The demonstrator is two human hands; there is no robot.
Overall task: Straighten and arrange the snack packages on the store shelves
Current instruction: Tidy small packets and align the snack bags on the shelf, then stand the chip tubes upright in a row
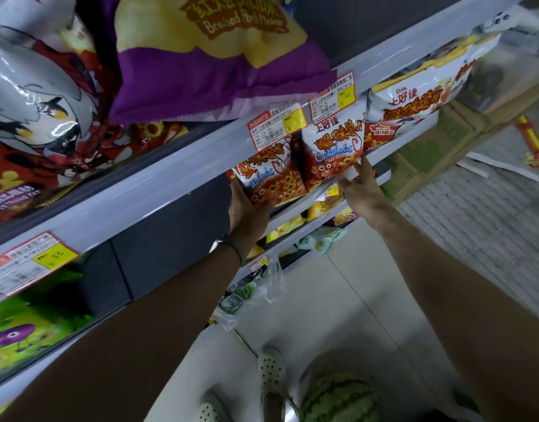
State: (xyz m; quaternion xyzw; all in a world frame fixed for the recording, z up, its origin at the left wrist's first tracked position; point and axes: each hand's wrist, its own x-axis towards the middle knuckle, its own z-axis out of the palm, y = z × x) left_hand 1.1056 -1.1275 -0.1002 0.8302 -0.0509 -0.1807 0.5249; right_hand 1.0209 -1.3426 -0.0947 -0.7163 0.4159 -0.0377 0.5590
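Two red and white crab-flavour snack bags stand side by side on a white shelf (183,166). My left hand (246,208) cups the bottom left of the left bag (271,178), fingers curled round its lower edge. My right hand (358,184) touches the lower right edge of the right bag (332,150) with straight, spread fingers. A larger bag of the same brand (414,95) stands further right on that shelf.
A purple and yellow chip bag (207,53) and a cartoon-printed bag (39,111) sit on the shelf above. A green bag (27,324) is at lower left. Lower shelves hold small yellow and green packs (320,239). Cardboard boxes (438,138) and a watermelon (341,397) are on the floor.
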